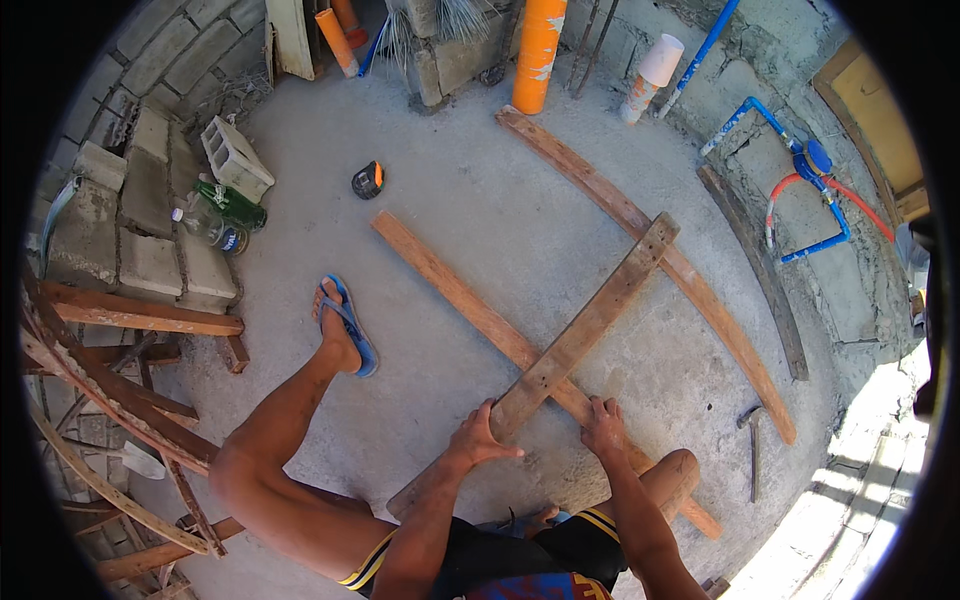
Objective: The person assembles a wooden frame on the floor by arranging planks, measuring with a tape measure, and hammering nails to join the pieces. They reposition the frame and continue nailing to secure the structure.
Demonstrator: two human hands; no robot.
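A weathered brown wooden plank [608, 292] lies slantwise over two reddish planks, one on the left [455, 292] and one on the right [712, 300]. Near the lower end of the weathered plank, my left hand [478, 440] grips it, thumb stretched out to the right. My right hand [603, 430] is closed over the left reddish plank, just below the crossing. Its fingertips curl over the board's far edge, and its underside is hidden. My bent legs are on either side of the boards.
A hammer [754, 455] lies at the right and a tape measure [368, 180] farther off at the left. A dark plank [755, 270] lies along the right wall. Bottles [232, 204] and a hollow block [237, 160] stand left, above a wooden frame [150, 310]. Orange pipe [538, 60] stands behind.
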